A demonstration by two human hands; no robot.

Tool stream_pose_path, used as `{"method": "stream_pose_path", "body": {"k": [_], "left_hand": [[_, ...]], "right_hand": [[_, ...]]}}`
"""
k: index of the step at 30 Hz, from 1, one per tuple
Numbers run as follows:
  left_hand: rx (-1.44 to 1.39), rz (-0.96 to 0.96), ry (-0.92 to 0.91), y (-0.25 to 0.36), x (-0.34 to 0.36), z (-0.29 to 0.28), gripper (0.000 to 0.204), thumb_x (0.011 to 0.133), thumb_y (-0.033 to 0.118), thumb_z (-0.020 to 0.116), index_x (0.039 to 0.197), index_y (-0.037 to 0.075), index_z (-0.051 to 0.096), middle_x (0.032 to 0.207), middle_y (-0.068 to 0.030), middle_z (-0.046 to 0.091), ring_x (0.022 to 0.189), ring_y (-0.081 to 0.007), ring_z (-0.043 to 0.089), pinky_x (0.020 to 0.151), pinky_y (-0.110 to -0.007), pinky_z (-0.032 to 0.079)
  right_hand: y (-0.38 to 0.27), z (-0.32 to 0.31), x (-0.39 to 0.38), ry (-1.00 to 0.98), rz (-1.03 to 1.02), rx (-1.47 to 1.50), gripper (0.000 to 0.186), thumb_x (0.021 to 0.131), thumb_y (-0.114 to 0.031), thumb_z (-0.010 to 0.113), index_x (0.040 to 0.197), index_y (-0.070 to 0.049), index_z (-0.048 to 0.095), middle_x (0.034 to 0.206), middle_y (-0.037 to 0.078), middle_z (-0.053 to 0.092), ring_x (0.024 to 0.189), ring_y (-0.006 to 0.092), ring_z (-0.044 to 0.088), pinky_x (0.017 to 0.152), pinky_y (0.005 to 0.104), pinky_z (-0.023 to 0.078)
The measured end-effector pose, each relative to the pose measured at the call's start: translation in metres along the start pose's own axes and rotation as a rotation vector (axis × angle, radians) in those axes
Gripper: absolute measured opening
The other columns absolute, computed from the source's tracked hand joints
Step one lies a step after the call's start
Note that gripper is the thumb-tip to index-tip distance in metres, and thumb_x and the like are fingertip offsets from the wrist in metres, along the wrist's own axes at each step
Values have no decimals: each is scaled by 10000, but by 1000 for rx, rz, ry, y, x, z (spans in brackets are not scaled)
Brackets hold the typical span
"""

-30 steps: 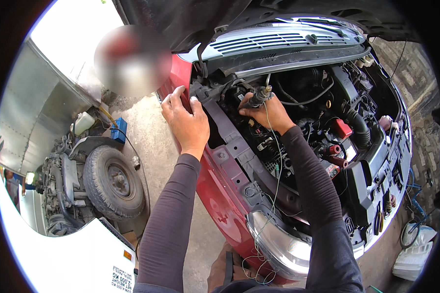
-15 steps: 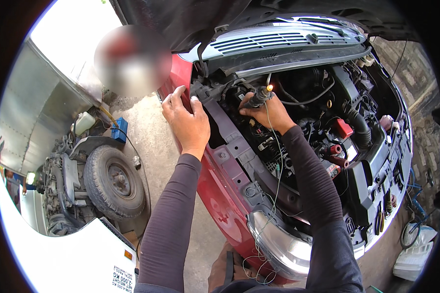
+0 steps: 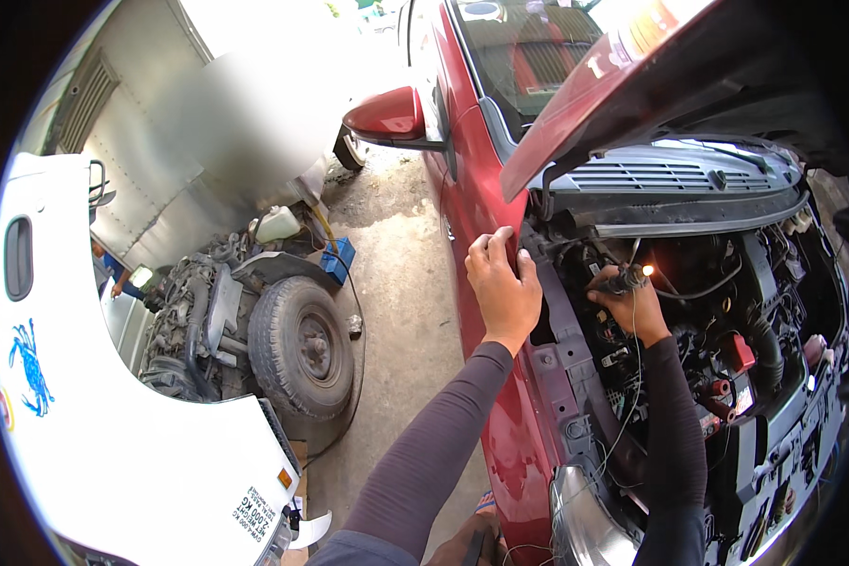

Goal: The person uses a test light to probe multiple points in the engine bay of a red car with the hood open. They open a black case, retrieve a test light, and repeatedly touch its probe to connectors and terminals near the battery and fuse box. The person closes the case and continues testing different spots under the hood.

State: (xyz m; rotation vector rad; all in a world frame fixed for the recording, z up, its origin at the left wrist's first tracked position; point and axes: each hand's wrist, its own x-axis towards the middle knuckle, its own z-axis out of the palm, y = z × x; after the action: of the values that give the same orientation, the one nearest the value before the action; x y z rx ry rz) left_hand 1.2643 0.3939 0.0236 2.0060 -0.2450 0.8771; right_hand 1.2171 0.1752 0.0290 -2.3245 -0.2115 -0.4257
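I see the right hand (image 3: 638,309) wrapped round a dark tool (image 3: 620,282) with glowing tip (image 3: 648,271) over the engine bay (image 3: 564,375), left hand (image 3: 506,294) loosely spread on the red fender (image 3: 513,429).

Glossy fender (image 3: 514,439), matt rubber tyre (image 3: 275,351), rough concrete ground (image 3: 407,311)

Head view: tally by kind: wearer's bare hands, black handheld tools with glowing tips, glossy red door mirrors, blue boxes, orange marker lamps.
Bare left hand and bare right hand: 2
Black cylindrical tool with glowing tip: 1
Glossy red door mirror: 1
Blue box: 1
Orange rectangular marker lamp: 1
Total: 6
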Motion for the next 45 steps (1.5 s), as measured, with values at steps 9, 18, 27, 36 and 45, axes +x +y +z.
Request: {"method": "stream_pose_path", "body": {"k": [9,18,27,36,45], "left_hand": [[10,4,35,1,0,0,387,971,131,667,1347,57,615,1337,-215,552,1291,-419,504,1148,-507,387],[5,-60,18,1,-1,-1,410,976,175,678,1372,89,611,1359,-181,550,1298,-387,516,1108,-509,416],[3,-49,29,1,1,-1,405,946,151,689,1340,81,623,1331,-206,552,1265,-412,517,1106,-521,412],[-23,6,13,-8,1,3,385,972,159,672,1344,67,632,1360,-214,548,1282,-416,508,1128,-522,396],[-15,21,-7,-10,1,4,388,988,160,651,1359,50,626,1356,-216,533,1296,-415,495,1148,-523,384]], "right_hand": [[-1,-1,0,35,-97,-86,153,811,-139,838,922,-54,776,879,141,756,854,357,732,792,419,546],[1,-1,1,-7,-26,-116,131,825,-161,829,916,-82,777,915,98,774,922,341,729,852,439,540],[5,-2,1,18,-62,-112,172,817,-168,845,934,-71,766,938,127,771,926,373,721,829,447,538],[12,-2,3,-13,-29,-110,156,864,-201,844,984,-124,781,929,97,772,921,311,734,837,406,552],[6,-3,4,8,-62,-38,161,837,-116,862,970,-76,781,898,83,771,866,250,734,819,366,560]]}}
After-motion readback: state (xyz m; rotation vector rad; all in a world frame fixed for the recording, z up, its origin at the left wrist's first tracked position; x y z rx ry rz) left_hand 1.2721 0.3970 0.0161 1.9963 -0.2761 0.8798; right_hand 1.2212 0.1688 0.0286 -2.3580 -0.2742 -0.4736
